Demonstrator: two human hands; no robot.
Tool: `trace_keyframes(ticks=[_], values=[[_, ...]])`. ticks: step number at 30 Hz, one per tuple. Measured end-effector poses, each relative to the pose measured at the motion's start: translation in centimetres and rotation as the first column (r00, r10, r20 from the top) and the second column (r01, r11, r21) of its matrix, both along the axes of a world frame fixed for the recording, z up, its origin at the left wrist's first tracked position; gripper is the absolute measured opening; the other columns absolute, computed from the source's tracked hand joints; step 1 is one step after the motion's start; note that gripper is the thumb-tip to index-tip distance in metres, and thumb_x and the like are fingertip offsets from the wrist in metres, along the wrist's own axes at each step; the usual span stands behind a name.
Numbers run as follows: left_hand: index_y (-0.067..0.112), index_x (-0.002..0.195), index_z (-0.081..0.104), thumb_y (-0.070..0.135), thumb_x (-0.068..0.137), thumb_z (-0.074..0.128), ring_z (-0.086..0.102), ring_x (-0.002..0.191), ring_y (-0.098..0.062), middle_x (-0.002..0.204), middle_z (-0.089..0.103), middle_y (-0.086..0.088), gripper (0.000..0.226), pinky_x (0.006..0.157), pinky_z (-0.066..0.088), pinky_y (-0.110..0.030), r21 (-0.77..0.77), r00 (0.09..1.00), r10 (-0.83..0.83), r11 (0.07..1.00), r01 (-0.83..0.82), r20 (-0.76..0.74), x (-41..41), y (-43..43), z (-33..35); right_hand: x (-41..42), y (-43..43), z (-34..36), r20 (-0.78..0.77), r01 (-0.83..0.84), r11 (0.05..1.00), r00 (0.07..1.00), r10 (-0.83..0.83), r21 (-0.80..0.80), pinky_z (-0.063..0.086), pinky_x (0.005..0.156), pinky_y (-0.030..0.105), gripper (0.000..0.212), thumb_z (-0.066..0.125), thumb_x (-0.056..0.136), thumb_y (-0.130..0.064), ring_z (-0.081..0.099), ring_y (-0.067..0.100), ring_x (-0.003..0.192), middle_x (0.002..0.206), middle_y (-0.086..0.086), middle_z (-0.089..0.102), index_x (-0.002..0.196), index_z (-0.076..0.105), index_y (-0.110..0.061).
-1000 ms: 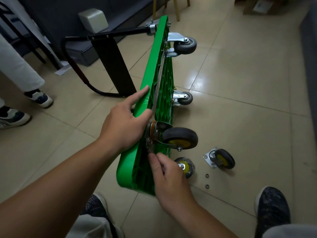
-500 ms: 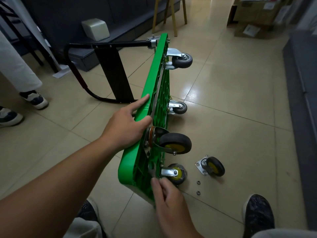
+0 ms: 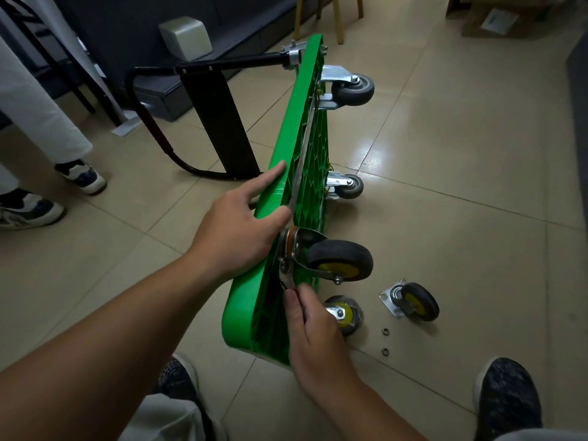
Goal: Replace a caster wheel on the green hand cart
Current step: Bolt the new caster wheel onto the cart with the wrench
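The green hand cart [image 3: 305, 128] stands on its long edge on the tiled floor, underside facing right. My left hand [image 3: 235, 230] grips its top edge, thumb hooked over the rim and index finger lying along it. A black caster with a yellow hub [image 3: 340, 259] sits on the near upper corner. My right hand [image 3: 315, 335] pinches a small metal wrench [image 3: 285, 276] at that caster's mounting plate. Another yellow-hubbed caster [image 3: 345, 313] shows at the near lower corner, partly behind my right hand. A loose caster [image 3: 413, 302] lies on the floor beside two nuts [image 3: 386, 331].
Two grey casters [image 3: 353, 89] [image 3: 348, 186] are on the cart's far end, and its black handle [image 3: 222, 63] juts left. Another person's legs and shoes [image 3: 79, 176] stand at the left. My own shoe [image 3: 509, 399] is at bottom right. Wooden stool legs [image 3: 339, 17] stand behind.
My right hand dropped to the cart's lower corner half a second ago and has come back up to the caster's plate. My left hand stays on the top edge.
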State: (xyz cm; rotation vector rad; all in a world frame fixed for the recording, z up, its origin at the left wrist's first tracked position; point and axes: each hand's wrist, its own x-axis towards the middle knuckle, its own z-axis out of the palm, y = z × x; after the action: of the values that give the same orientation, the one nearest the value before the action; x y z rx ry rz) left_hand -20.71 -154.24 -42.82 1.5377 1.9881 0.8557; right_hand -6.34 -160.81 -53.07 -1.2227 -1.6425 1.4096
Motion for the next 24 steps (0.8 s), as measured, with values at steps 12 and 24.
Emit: trace_keyframes(ticks=[12,24], values=[[0.066,0.146,0.041,0.032,0.095,0.064,0.070,0.069,-0.014,0.119,0.065,0.008,0.065,0.070,0.065,-0.040,0.001,0.999,0.042,0.999,-0.042,-0.011,0.3,0.0,-0.1,-0.3,0.6,-0.1,0.000,-0.093,0.995,0.996,0.093,-0.047,0.052,0.083,0.025,0.045,0.023,0.099,-0.060,0.060,-0.002,0.099,0.103,-0.015,0.067,0.121,0.054,-0.038],[0.064,0.146,0.043,0.032,0.094,0.065,0.072,0.074,-0.017,0.105,0.059,0.023,0.064,0.075,0.064,-0.045,-0.008,0.999,0.051,0.999,-0.051,0.015,0.0,0.0,0.3,-0.3,1.2,1.5,-0.040,-0.174,0.971,0.985,0.170,-0.165,0.051,0.093,0.032,0.039,0.030,0.104,-0.053,0.061,-0.001,0.100,0.104,-0.014,0.067,0.112,0.061,-0.031]])
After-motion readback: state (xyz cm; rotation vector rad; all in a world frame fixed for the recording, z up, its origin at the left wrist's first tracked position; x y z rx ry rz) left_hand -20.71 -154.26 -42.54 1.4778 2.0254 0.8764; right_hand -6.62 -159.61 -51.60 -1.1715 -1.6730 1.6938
